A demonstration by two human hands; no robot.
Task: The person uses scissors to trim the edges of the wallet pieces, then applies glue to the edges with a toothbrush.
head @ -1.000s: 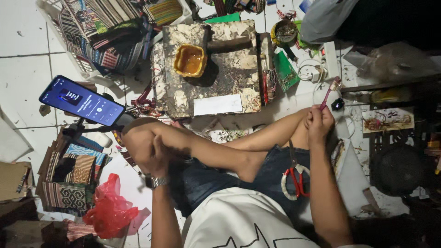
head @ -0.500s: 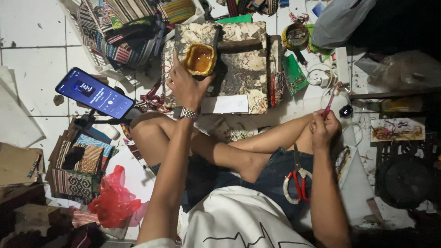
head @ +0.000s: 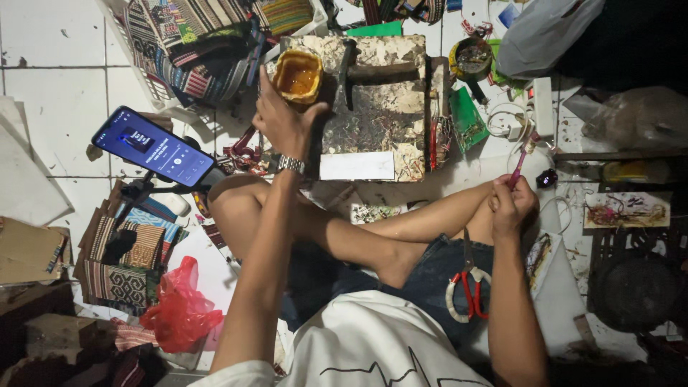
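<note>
My left hand (head: 283, 118) grips a small open container of yellow-orange glue (head: 297, 75) at the near left corner of a glue-stained work board (head: 376, 107). A watch is on that wrist. My right hand (head: 510, 204) rests on my knee and is closed around a thin pink brush (head: 522, 159) that points up. Red-handled scissors (head: 467, 287) lie on my lap. I sit cross-legged on the floor.
A lit phone (head: 154, 148) on a small stand is at the left. Woven patterned fabrics (head: 201, 36) fill a basket at the top left, more lie in a box (head: 122, 258). A red plastic bag (head: 179, 312) is nearby. A hammer (head: 347, 61) lies on the board.
My left hand rose from my knee to the board and took hold of the glue container. The right hand stayed on my knee with the brush.
</note>
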